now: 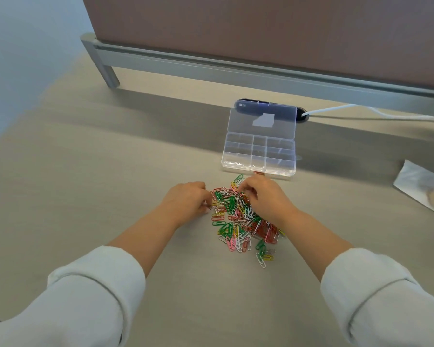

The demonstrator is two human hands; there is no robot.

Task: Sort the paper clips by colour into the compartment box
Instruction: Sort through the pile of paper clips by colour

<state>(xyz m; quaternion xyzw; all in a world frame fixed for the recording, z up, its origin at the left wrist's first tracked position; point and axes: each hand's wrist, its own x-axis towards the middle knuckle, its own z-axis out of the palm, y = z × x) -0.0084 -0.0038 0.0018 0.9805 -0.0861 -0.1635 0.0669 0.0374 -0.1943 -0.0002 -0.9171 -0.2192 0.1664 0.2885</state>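
Observation:
A heap of paper clips (241, 221) in green, red, white, yellow and pink lies on the table in front of me. Just beyond it stands the clear compartment box (259, 169), lid flipped open toward the back; I see no clips in its compartments. My left hand (186, 200) sits at the heap's left edge with curled fingers touching the clips. My right hand (263, 196) rests on the heap's upper right part, fingers curled down into the clips. Whether either hand pinches a clip is hidden by the fingers.
A partition with a metal rail (236, 63) closes off the back of the table. A white cable (361, 108) runs from a dark cable port behind the box lid. A clear plastic bag (421, 186) lies at the right edge.

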